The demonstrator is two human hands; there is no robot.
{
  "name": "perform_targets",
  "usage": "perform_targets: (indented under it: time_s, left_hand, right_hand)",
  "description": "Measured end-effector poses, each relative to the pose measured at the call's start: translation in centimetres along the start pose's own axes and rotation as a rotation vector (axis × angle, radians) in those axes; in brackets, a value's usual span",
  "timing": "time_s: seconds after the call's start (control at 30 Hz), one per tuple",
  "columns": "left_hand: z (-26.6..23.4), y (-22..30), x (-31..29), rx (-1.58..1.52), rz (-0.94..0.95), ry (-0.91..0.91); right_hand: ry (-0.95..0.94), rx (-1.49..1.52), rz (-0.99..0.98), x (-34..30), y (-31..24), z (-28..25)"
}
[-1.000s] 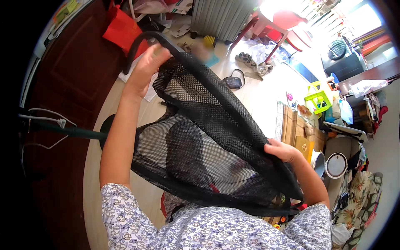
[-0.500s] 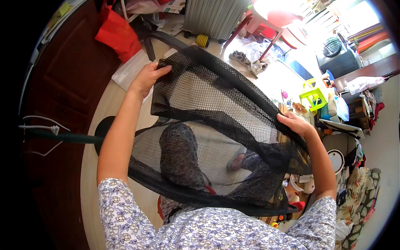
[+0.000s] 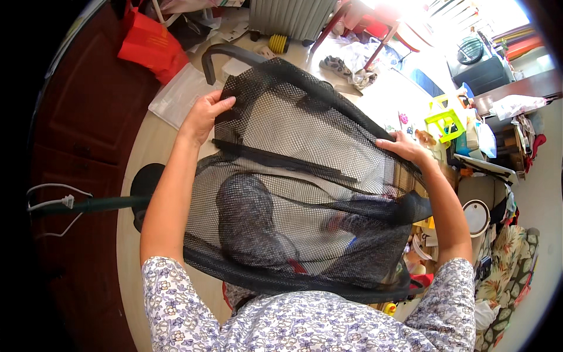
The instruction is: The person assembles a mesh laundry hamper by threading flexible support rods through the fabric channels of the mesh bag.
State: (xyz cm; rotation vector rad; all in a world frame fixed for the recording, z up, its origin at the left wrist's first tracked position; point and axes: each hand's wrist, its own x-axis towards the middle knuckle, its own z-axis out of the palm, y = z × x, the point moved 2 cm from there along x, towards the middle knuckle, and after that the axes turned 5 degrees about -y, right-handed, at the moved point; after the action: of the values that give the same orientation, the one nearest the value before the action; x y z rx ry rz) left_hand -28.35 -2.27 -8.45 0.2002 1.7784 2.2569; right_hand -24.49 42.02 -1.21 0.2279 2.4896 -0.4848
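Observation:
A wide piece of black mesh fabric [image 3: 316, 132] with darker, solid borders is spread out in front of me. At its far left edge my left hand [image 3: 202, 114] pinches the mesh, thumb on top and fingers beneath. My right hand [image 3: 404, 148] grips the right border the same way, its fingers partly hidden. A dark band crosses the middle, where the fabric folds over itself. The nearer part hangs over my lap, and my legs show dimly through it. From the far corner sticks out a bent grey strip [image 3: 231, 50]; whether it joins the mesh I cannot tell.
Dark red cabinet doors [image 3: 82, 146] stand at the left, with a green pole [image 3: 108, 203] and white cable before them. A red bag [image 3: 153, 50], a grey radiator [image 3: 290, 20] and shoes [image 3: 346, 70] lie beyond. A yellow-green stool [image 3: 446, 120] and clutter fill the right.
My right hand has moved slightly left and away from me, still holding the border. The mesh's middle fold has shifted and opened a little. My left hand keeps its hold, a touch lower.

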Motion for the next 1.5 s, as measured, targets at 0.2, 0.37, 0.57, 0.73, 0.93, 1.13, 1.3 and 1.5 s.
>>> perform_targets:
  time_s: [0.2,0.37,0.57,0.73,0.93,1.13,1.3,1.5]
  left_hand:
    - [-0.2,-2.6,0.4,0.155,-0.247,-0.125]
    - [-0.7,-6.4,-0.2,0.145,-0.318,-0.068]
    - [0.2,-7.6,-0.7,0.192,-0.215,0.041]
    - [-0.4,-12.1,-0.5,0.317,-0.35,0.052]
    - [-1.3,-20.1,-4.5,0.187,-0.781,-0.001]
    - [-2.2,-24.4,-4.9,0.174,-0.846,-0.043]
    - [-3.2,-26.1,-4.2,0.164,-0.875,0.168]
    - [-10.6,-29.0,-1.5,0.248,-1.086,0.363]
  right_hand:
    - [0.001,0.085,-0.01,2.1,1.4,-0.2]
    - [0.105,0.125,-0.088,4.2,2.7,0.3]
    - [0.087,0.102,-0.041,7.4,4.0,2.9]
    - [0.082,0.051,-0.05,9.9,5.7,6.8]
    - [-0.038,-0.011,-0.007,14.3,6.9,12.2]
    - [-0.055,-0.119,-0.039,19.6,6.5,15.7]
    - [-0.099,-0.146,-0.086,22.6,5.8,17.8]
    - [-0.062,-0.178,-0.084,24.3,5.9,17.5]
